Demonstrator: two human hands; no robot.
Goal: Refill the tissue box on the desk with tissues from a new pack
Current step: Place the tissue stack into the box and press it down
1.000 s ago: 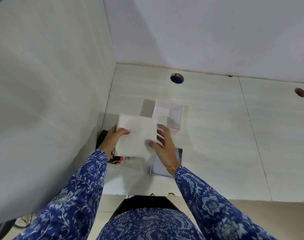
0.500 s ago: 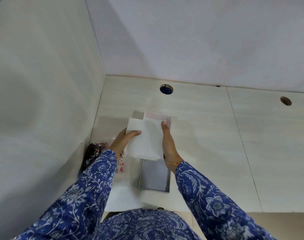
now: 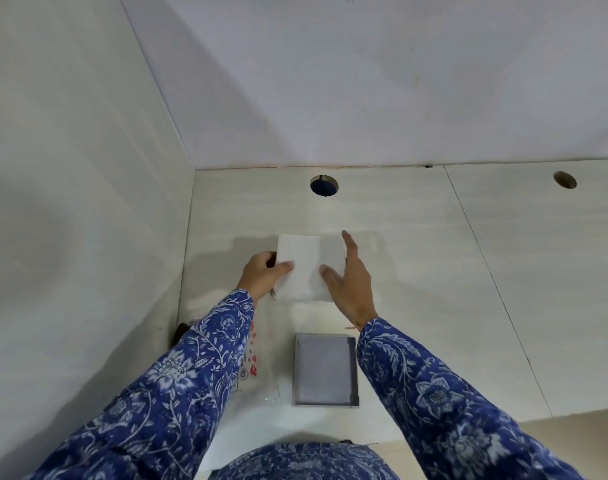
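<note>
Two hands are seen over the desk (image 3: 417,271), the left hand (image 3: 261,277) clamped on a white tissue stack (image 3: 307,268), the right hand (image 3: 349,289) spread open against it, apparently for lowering into the hidden tissue box.

White tissues (image 3: 307,268), blue floral sleeves (image 3: 198,362), seemingly grey lid (image 3: 325,370), pale desk (image 3: 417,254)
</note>
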